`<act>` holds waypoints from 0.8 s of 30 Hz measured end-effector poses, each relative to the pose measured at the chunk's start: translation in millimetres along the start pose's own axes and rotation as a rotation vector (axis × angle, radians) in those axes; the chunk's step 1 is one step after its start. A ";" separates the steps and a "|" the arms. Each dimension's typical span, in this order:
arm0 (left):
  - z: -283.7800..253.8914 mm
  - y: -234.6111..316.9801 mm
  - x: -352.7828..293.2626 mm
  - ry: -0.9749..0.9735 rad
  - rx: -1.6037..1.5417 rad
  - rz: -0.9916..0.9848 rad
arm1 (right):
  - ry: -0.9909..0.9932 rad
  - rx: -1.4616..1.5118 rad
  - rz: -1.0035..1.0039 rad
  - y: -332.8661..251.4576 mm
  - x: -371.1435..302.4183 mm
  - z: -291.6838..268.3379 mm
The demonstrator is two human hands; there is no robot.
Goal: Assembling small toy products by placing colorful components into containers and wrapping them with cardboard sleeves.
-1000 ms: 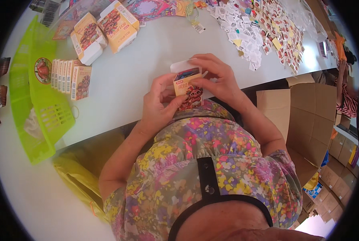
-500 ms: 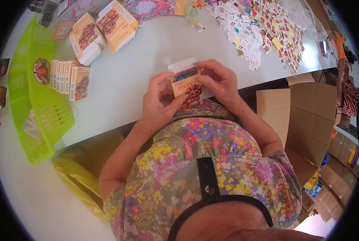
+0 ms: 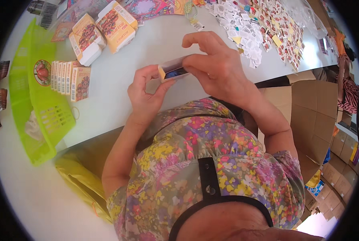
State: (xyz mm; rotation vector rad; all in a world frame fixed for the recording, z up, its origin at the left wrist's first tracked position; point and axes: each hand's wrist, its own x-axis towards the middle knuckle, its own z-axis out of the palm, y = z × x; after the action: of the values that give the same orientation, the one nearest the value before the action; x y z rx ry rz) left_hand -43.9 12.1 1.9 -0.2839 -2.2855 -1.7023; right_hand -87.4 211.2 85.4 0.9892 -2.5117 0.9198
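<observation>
Standing far left on white table: green plastic basket. Just beside it, row of small printed boxes on edge; beyond, yellow-orange printed packs, two, side by side. Left hand pinching left end of open box between thumb and fingers; box near table's front edge, dark contents showing. Right hand at box's right end, fingers curled, one raised; whether gripping, cannot tell. Farther right: heaped white tags, picture pieces, brown carton.
</observation>
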 end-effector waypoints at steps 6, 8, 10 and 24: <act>5.6 -12.7 -12.7 -0.019 -0.011 0.025 | 0.026 -0.108 -0.170 -11.2 10.9 3.3; 6.5 -13.1 -13.3 0.005 -0.048 -0.002 | -0.013 -0.099 -0.195 -11.7 12.5 3.6; 5.5 -9.9 -13.2 -0.013 -0.030 0.044 | -0.153 -0.093 -0.116 -12.8 17.2 -2.9; 8.8 -15.6 -12.7 -0.016 -0.023 0.126 | -0.232 -0.194 -0.080 -13.7 13.4 3.5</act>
State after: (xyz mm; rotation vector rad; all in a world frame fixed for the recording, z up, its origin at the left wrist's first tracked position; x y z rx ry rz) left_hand -37.8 16.2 -18.8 -0.4384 -2.2103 -1.6702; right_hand -87.7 194.4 95.3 1.1812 -2.6632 0.5529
